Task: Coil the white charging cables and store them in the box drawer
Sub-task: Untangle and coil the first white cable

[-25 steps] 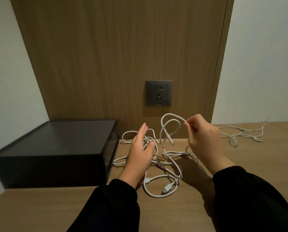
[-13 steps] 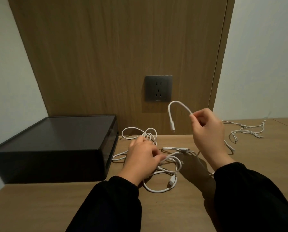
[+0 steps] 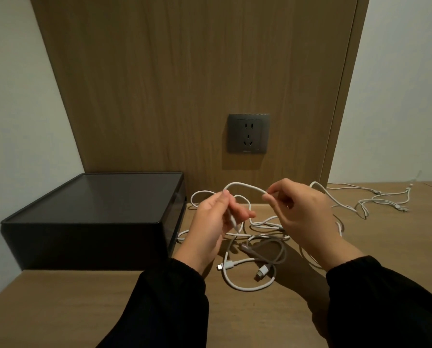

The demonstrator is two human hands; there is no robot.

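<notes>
A wooden worktop point(image 3: 59, 310) runs under a wood-panelled wall with a grey socket point(image 3: 248, 133). The black box point(image 3: 92, 214) sits at the worktop's left rear corner, its drawer not pulled out as far as I can see. My left hand point(image 3: 209, 229) pinches the plug end of one white cable point(image 3: 245, 185). My right hand point(image 3: 302, 217) pinches the same cable further along, so a short arch spans between them above the tangle point(image 3: 255, 249) lying mid-worktop. A second bunch point(image 3: 385, 199) lies near the right rear edge. The risk, as I judge it, is that my cable runs down into that tangle, so winding could drag the other leads along or tighten a knot. A slack pinch would let the first loop spring open.
</notes>
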